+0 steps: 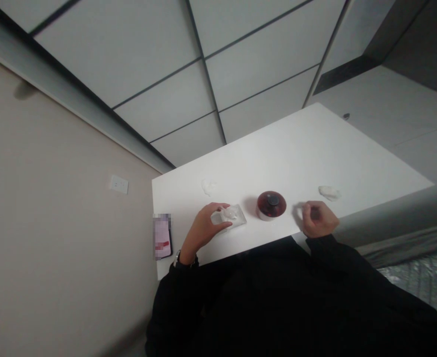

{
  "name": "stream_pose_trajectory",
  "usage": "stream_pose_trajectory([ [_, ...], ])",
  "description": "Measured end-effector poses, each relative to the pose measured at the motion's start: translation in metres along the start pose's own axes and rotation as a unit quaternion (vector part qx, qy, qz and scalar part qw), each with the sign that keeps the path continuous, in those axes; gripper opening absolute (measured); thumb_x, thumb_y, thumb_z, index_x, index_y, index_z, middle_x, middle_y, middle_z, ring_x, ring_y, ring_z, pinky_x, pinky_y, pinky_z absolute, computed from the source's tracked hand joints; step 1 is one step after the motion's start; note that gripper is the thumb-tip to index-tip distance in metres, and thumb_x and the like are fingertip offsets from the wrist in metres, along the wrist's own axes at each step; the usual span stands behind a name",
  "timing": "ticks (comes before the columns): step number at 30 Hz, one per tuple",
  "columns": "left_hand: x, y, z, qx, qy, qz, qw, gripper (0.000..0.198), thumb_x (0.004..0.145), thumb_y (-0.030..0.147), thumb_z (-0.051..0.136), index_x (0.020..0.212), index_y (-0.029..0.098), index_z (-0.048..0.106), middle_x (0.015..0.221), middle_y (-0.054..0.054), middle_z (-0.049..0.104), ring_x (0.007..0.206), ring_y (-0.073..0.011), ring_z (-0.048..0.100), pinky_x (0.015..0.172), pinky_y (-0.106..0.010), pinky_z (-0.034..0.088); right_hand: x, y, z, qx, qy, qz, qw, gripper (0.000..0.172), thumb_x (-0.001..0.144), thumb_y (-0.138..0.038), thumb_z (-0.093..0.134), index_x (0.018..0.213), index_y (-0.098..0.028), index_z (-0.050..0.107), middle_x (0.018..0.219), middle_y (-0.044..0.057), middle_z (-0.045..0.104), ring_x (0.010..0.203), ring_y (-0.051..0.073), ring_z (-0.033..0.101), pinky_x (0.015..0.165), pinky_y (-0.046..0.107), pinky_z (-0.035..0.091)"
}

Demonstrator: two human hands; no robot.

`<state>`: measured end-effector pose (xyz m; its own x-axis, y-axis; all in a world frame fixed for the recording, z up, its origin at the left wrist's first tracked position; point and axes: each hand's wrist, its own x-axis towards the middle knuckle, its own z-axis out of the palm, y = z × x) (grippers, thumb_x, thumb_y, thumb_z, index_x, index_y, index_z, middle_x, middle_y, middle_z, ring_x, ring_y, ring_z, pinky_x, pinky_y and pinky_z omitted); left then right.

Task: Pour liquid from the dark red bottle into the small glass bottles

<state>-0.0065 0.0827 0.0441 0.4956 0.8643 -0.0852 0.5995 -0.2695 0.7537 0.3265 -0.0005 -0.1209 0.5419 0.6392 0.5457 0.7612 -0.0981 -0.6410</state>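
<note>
On the white table [285,158], my left hand [208,223] curves its thumb and fingers around a crumpled, whitish see-through piece [230,213]. What it is made of cannot be told. Under and beside it lies a small clear rectangular tray [242,217]. Right of the tray stands a round pot [271,206] with a pale body, a dark red see-through lid and a black knob. My right hand [319,219] rests near the table's front edge, right of the pot, its fingers curled into a loose fist. No object shows in that fist.
A crumpled white tissue [329,193] lies beyond my right hand. Another thin white scrap [208,186] lies behind my left hand. A phone [162,237] sits at the table's left edge, near the wall [73,213] with its socket [119,184]. Panelled doors [159,64] stand behind the table.
</note>
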Motion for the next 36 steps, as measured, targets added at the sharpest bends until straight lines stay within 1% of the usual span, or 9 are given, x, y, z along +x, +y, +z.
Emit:
stream_pose_trajectory([
  [4,-0.003,-0.001,0.004,0.072,0.004,-0.025,0.997,0.075,0.079,0.025,0.087,0.146,0.024,0.053,0.125,-0.007,0.071,0.111,-0.0247,0.069,0.104,-0.046,0.054,0.000,0.000,0.000,0.000,-0.001,0.003,1.000,0.026,0.096,-0.038,0.055,0.082,-0.021,0.066,0.070,0.005,0.070,0.060,0.018,0.061,0.060,0.030,0.045],
  [13,0.002,0.019,0.023,0.195,0.011,0.039,0.980,0.039,0.092,0.023,0.073,0.129,0.023,0.060,0.110,-0.006,0.072,0.107,-0.0280,0.068,0.098,-0.047,0.057,0.000,0.000,-0.001,0.006,-0.006,0.013,1.000,0.025,0.096,-0.039,0.056,0.082,-0.021,0.066,0.072,0.005,0.071,0.063,0.018,0.062,0.061,0.030,0.046],
  [16,0.002,0.017,0.023,0.182,-0.030,0.101,0.978,0.067,0.090,0.009,0.063,0.151,0.025,0.041,0.136,-0.010,0.066,0.127,-0.0304,0.062,0.111,-0.053,0.051,0.000,-0.001,-0.002,0.005,-0.009,0.022,1.000,0.027,0.096,-0.041,0.055,0.082,-0.021,0.066,0.071,0.005,0.071,0.062,0.018,0.062,0.061,0.031,0.046],
  [19,0.001,0.016,0.023,0.169,-0.020,0.115,0.979,0.088,0.087,0.013,0.070,0.161,0.025,0.024,0.161,-0.018,0.044,0.142,-0.0345,0.052,0.118,-0.056,0.046,0.000,-0.001,-0.002,0.007,-0.011,0.016,1.000,0.027,0.097,-0.041,0.054,0.082,-0.021,0.066,0.071,0.005,0.070,0.063,0.018,0.062,0.061,0.031,0.046],
  [23,-0.001,0.017,0.023,0.166,-0.003,0.061,0.984,0.087,0.091,0.012,0.063,0.163,0.029,0.019,0.163,-0.018,0.040,0.120,-0.0282,0.068,0.103,-0.051,0.058,0.000,0.000,-0.001,0.010,-0.010,0.018,1.000,0.027,0.096,-0.041,0.054,0.081,-0.021,0.065,0.071,0.005,0.070,0.063,0.018,0.062,0.062,0.030,0.046],
  [27,-0.001,0.019,0.022,0.175,-0.013,0.111,0.978,0.096,0.087,0.007,0.065,0.165,0.028,0.013,0.169,-0.020,0.029,0.136,-0.0311,0.059,0.117,-0.055,0.048,0.000,0.000,0.000,0.009,-0.012,0.022,1.000,0.029,0.097,-0.042,0.054,0.081,-0.021,0.065,0.071,0.005,0.070,0.063,0.018,0.062,0.061,0.030,0.046],
  [30,0.001,0.019,0.025,0.180,0.031,0.059,0.981,0.100,0.086,0.021,0.077,0.165,0.026,0.015,0.160,-0.022,0.040,0.123,-0.0318,0.065,0.109,-0.057,0.054,0.000,0.000,0.000,0.006,-0.010,0.023,1.000,0.031,0.097,-0.044,0.053,0.080,-0.021,0.065,0.071,0.005,0.070,0.062,0.018,0.061,0.061,0.031,0.045],
  [32,0.002,0.019,0.027,0.170,0.029,0.036,0.984,0.095,0.090,0.018,0.071,0.165,0.029,0.015,0.155,-0.020,0.044,0.113,-0.0277,0.069,0.101,-0.053,0.059,0.001,-0.001,-0.001,0.007,-0.011,0.022,1.000,0.031,0.097,-0.043,0.053,0.080,-0.021,0.065,0.070,0.005,0.070,0.061,0.018,0.060,0.061,0.031,0.045],
  [36,0.002,0.020,0.028,0.139,-0.020,0.112,0.984,0.098,0.087,0.001,0.054,0.167,0.032,0.005,0.171,-0.021,0.024,0.129,-0.0273,0.063,0.113,-0.052,0.052,0.002,-0.002,-0.001,0.009,-0.012,0.019,1.000,0.031,0.097,-0.043,0.052,0.079,-0.021,0.064,0.070,0.005,0.070,0.062,0.018,0.062,0.061,0.031,0.046],
])
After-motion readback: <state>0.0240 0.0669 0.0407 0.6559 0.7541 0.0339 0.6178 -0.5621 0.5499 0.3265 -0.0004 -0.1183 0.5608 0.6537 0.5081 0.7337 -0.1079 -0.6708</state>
